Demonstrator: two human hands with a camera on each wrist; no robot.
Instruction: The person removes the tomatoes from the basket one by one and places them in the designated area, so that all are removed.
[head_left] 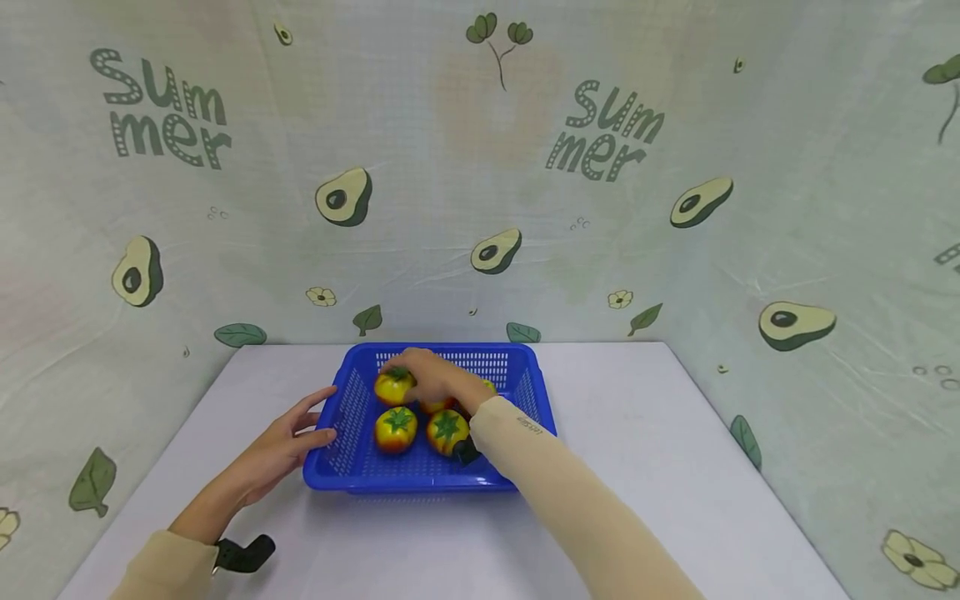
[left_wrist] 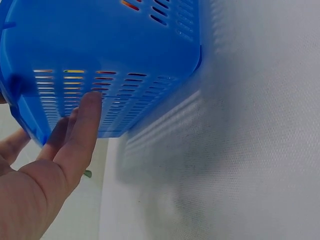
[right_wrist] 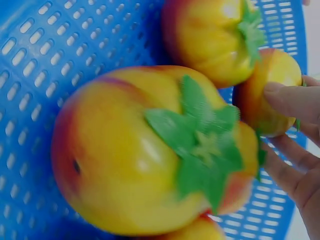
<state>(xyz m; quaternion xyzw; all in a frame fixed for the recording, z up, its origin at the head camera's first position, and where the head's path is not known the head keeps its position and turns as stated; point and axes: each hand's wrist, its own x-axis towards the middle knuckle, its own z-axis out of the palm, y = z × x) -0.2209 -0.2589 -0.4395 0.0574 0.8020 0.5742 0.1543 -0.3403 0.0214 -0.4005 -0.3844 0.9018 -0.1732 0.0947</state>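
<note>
A blue plastic basket (head_left: 431, 482) stands on the white table with several yellow-and-red tomatoes with green leafy tops inside it. The left hand (head_left: 281, 450) holds the basket's left side, thumb over the rim; in the left wrist view its fingers (left_wrist: 89, 115) touch the slotted outer wall. Inside the basket, the right hand (head_left: 432, 377) grips the tomato (head_left: 392, 389) at the back left, its thumb and fingers around the fruit (right_wrist: 257, 107) in the right wrist view. Two tomatoes (head_left: 395, 429) sit nearer the front; others are partly hidden under the right hand and forearm.
The white table (head_left: 615, 417) extends on both sides of the basket. A cloth (head_left: 420, 283) printed with avocados hangs behind and along the sides. Black straps (head_left: 246, 553) are on the wrists. The right forearm crosses the basket's front right corner.
</note>
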